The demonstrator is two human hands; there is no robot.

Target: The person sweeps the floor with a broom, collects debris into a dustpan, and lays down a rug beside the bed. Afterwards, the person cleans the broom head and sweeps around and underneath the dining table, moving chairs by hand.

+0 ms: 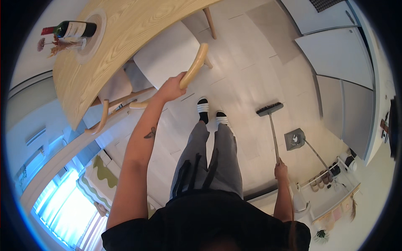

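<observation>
My left hand (172, 87) grips the curved wooden backrest (195, 66) of a chair whose pale seat (171, 51) is partly under the table. Its fingers are mostly hidden from above. Out to the right, my right hand (281, 171) is closed around the handle (274, 138) of a broom. The grey broom head (270, 109) with dark bristles rests on the floor, ahead of that hand. Just right of the broom a grey long-handled dustpan (294, 139) stands on the floor, holding some whitish debris.
A wooden table (125, 34) at upper left bears a wine bottle (77, 29) and dried flowers on a round mat. A second chair (103, 119) stands at its left. White cabinets (337, 56) line the right side. A shoe rack (326, 200) with several shoes is at lower right.
</observation>
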